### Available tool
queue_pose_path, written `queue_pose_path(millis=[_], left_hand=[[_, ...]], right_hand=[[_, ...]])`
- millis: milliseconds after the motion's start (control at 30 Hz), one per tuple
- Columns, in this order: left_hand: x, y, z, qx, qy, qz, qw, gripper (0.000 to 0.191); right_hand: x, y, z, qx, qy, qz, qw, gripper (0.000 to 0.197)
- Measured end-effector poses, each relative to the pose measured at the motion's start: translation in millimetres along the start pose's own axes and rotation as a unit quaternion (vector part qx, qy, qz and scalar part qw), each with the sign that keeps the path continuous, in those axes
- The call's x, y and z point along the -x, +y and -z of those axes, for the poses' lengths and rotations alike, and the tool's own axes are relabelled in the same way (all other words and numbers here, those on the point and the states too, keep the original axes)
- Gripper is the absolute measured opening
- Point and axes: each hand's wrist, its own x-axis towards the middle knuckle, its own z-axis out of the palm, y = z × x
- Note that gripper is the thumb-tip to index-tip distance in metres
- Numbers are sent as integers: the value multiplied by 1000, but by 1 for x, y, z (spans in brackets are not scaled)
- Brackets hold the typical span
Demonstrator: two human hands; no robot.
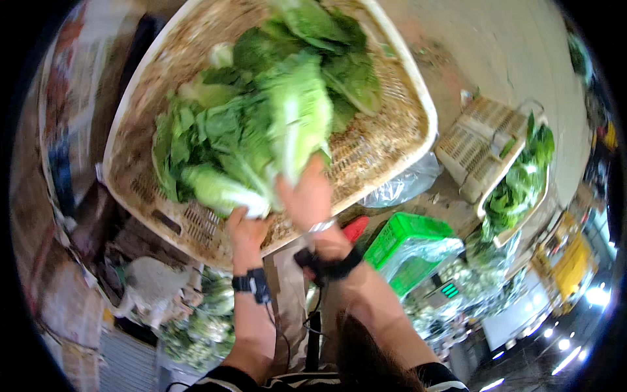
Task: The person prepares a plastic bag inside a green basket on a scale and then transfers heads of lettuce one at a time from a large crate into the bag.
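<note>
Before me a large, dirt-stained cream plastic basket [392,161] with slotted walls holds several leafy green vegetable heads. My right hand [306,193] grips the white base of a pale green lettuce-like head [299,108], whose leaves point away from me and are blurred. My left hand [247,230] is at the stem end of another head [220,188], its fingers around the white base near the basket's near rim. Darker leafy heads [313,34] lie farther back in the basket. Both wrists wear black straps, and the right also has a pale bracelet.
To the right are a clear plastic bag [406,179], a green crate [409,235] with plastic film, and a tilted cream basket [480,142] with greens. A lit digital display [449,290] stands near bagged vegetables. A grey-white cat-like shape [152,284] is at lower left.
</note>
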Motion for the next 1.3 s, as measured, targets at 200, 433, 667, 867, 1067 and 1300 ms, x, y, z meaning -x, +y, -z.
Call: queue_pose_path(millis=[200, 433, 667, 867, 1067, 1300], left_hand=[[-2, 11, 36, -28, -62, 8, 998, 53], [-35, -25, 8, -173, -118, -20, 978, 41], [-38, -34, 1, -93, -23, -11, 995, 50], [-64, -49, -4, -158, 23, -90, 983, 42], [-9, -83, -28, -287, 48, -96, 952, 51], [187, -111, 50, -347, 13, -127, 929, 54]], right_hand=[[46, 13, -24, 20, 210, 232, 949, 61], [-65, 97, 34, -238, 3, -41, 970, 65], [-78, 90, 22, -342, -69, -6, 937, 59], [-50, 67, 39, -227, -103, -89, 964, 51], [-5, 101, 30, -220, 29, 8, 975, 68], [189, 205, 82, -459, 34, 102, 882, 77]])
